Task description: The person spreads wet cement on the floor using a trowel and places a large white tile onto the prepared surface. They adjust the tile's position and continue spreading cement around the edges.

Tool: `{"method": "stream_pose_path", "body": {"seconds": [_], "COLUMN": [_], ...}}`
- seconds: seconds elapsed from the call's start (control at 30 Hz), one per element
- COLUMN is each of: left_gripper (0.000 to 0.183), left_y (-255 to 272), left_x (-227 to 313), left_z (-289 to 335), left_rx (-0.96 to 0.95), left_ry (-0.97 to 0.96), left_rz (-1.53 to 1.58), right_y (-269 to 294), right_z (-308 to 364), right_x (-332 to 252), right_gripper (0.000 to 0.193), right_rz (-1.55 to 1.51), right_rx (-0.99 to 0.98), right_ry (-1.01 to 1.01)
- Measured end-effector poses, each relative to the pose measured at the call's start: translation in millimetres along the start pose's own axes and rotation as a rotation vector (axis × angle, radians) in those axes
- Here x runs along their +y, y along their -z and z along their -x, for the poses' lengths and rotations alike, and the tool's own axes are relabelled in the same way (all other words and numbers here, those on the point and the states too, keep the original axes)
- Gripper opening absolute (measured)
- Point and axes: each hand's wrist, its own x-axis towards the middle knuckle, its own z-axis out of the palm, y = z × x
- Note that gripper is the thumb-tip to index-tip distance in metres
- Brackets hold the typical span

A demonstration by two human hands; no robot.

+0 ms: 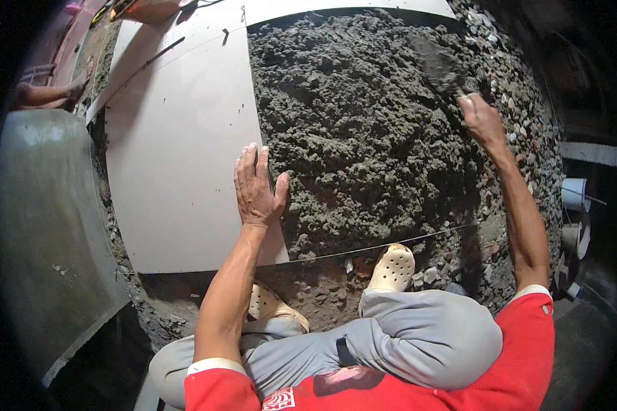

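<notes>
My left hand (256,188) lies flat with spread fingers on a large pale tile (178,164), close to its right edge. Beside that edge spreads a bed of rough grey mortar (356,137). At the far right of the bed, my right hand (483,123) is closed around the handle of a trowel (435,63). The trowel's blade, coated in grey mortar and somewhat blurred, rests at or just over the mortar's surface; I cannot tell whether it touches.
A taut string (418,237) crosses in front of my shoes. Gravel (521,130) borders the mortar on the right, near white buckets (576,194). A smooth grey slab (48,226) stands left. Another person's foot (75,89) shows at far left. A thin dark rod (164,51) lies on the tile.
</notes>
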Motion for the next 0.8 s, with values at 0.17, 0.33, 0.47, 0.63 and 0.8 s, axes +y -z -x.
{"method": "stream_pose_path", "body": {"seconds": [0.17,0.33,0.47,0.63,0.8], "left_gripper": [0.066,0.069,0.064,0.061,0.06], "left_y": [-3,-4,-4,-3,-7], "left_x": [9,8,11,14,5], "left_z": [2,3,-1,-2,2], "left_rx": [0.022,-0.003,0.045,0.004,0.008], "left_ry": [0.017,0.019,-0.065,-0.046,-0.059], "left_rz": [0.003,-0.011,0.0,-0.038,-0.029], "right_y": [-20,-36,-34,-37,-31], "right_z": [27,47,74,107,109], "right_x": [-60,-85,-107,-154,-150], "right_gripper": [0.04,0.048,0.046,0.043,0.047], "right_rz": [-0.081,-0.258,-0.263,-0.367,-0.517], "right_rx": [-0.125,-0.24,-0.29,-0.528,-0.449], "right_ry": [-0.069,0.07,0.022,-0.003,0.042]}}
